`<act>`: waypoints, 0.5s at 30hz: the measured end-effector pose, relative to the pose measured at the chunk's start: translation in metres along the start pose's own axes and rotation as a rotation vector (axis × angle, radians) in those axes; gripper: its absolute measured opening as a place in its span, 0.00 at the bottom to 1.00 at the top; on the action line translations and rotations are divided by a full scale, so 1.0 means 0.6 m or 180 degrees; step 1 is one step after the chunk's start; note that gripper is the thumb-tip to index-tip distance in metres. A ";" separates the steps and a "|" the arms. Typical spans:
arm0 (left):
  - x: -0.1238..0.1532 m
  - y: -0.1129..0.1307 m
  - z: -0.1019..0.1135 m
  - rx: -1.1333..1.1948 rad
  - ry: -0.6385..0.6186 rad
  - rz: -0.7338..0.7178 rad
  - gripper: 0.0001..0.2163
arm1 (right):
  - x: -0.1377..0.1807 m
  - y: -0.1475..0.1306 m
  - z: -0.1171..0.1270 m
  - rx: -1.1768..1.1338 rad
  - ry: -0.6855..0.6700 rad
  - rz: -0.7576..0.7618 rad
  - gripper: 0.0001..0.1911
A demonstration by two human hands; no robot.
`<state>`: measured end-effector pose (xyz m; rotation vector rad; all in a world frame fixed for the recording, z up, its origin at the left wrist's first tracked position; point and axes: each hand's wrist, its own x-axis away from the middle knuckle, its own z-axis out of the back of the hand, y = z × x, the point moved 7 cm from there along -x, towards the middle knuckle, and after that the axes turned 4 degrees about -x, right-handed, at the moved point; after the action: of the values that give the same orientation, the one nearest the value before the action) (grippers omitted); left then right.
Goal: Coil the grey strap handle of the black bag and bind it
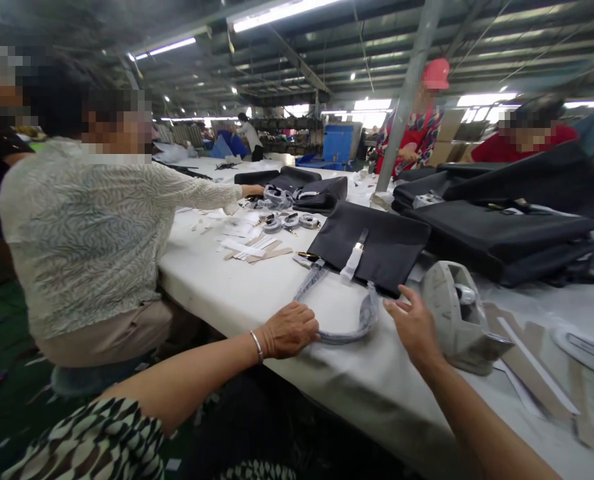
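Gripping the wrapped strap: our left hand; it bows rightward from there.
Right hand: ours, open, nearer the black bag.
Bag: just beyond our hands, long side crosswise.

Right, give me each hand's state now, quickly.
Left hand: closed, holding the plastic-wrapped strap.
Right hand: open, by the near corner of the black bag; whether it touches cannot be told.
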<state>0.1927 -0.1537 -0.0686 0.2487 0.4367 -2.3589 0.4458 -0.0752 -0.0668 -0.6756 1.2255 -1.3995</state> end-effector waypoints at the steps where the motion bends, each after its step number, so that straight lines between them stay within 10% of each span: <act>1: 0.000 0.000 0.001 0.0002 -0.0001 -0.0020 0.10 | -0.015 0.008 -0.002 -0.0183 0.0185 -0.0358 0.35; 7: 0.005 0.001 0.003 0.0119 0.0181 -0.0189 0.11 | -0.098 0.043 -0.036 -0.0696 0.0787 -0.1604 0.19; 15: -0.021 -0.006 0.015 0.0219 0.0472 -0.0851 0.07 | -0.200 0.040 -0.035 -0.0430 0.1430 -0.1460 0.11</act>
<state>0.1988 -0.1466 -0.0557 0.4224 0.4852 -2.6306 0.4635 0.0474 -0.0673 -0.7954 1.5925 -1.9344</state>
